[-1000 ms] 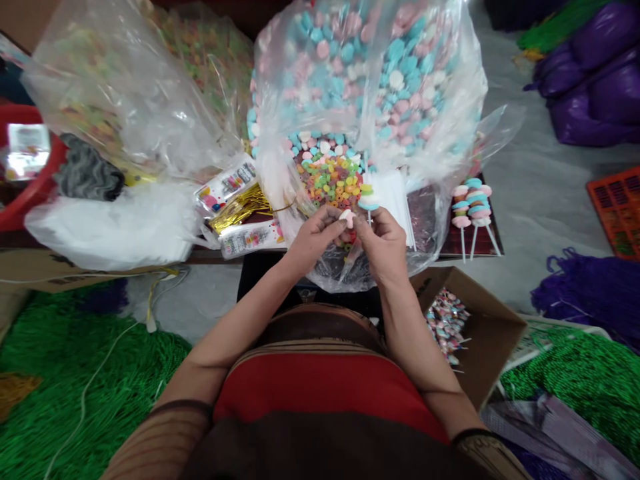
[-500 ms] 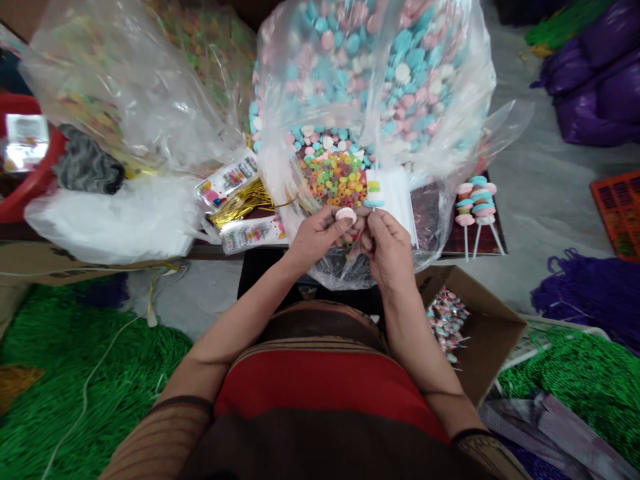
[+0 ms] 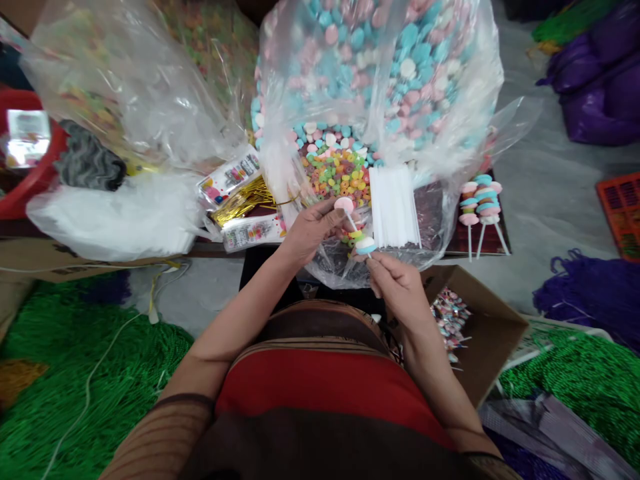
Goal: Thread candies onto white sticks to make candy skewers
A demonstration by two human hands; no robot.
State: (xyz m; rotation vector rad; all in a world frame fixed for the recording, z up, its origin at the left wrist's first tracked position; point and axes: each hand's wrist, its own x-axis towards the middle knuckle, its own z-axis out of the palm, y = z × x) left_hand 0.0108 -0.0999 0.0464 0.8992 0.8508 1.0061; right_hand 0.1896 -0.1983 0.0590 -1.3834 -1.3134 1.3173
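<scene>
Head | left grip [image 3: 309, 233]: pinching puffy pink disc [image 3: 344, 205] | right grip [image 3: 401, 283]: pinching slim white stick [image 3: 351, 221]

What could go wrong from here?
The stick in the right hand points toward the pink candy pinched in the left hand; a slip might prick that hand. The candy skewers lie by the edge of the table, so a bump could knock them off.
</scene>
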